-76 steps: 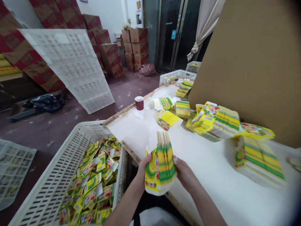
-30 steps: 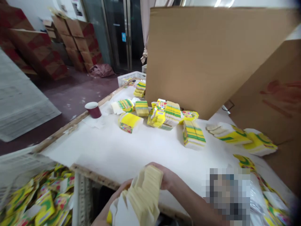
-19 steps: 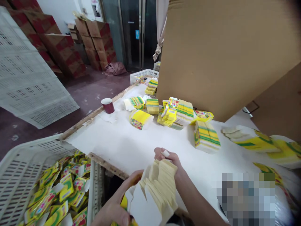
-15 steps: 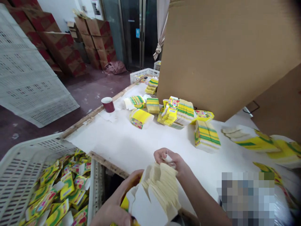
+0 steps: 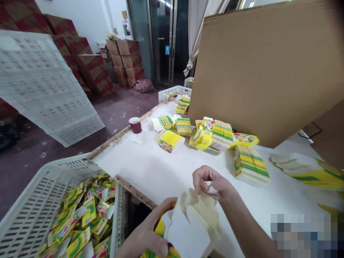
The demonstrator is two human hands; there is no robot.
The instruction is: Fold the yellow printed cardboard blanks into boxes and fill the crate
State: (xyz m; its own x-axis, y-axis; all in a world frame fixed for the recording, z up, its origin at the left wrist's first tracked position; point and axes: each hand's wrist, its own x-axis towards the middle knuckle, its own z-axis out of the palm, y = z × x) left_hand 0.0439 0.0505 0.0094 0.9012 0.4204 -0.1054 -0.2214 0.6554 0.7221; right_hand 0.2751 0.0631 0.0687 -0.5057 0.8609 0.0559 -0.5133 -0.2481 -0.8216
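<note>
My left hand [image 5: 146, 234] is wrapped round a stack of small yellow cartons [image 5: 185, 233] at the bottom middle of the view, over the table's near edge. White and cream flaps fan out from the top of the stack. Curled just above the far flaps is my right hand [image 5: 212, 181], thumb and fingers drawn together at their edge. Whatever lies between those fingertips is too small to make out. On the table beyond are several bundles of similar cartons, among them a tilted one [image 5: 170, 141] and a larger one [image 5: 251, 165].
At lower left stands a white plastic crate [image 5: 67, 163] full of small yellow boxes [image 5: 88, 211]. A dark red cup [image 5: 135, 125] sits by the table's [image 5: 129, 154] left edge. A large cardboard sheet [image 5: 263, 71] rises behind the bundles. White crates [image 5: 48, 89] lean at left.
My view has swung slightly left and up. My right hand has come down onto the flaps; a small white bit that showed at its fingers is no longer visible. My left hand keeps its grip.
</note>
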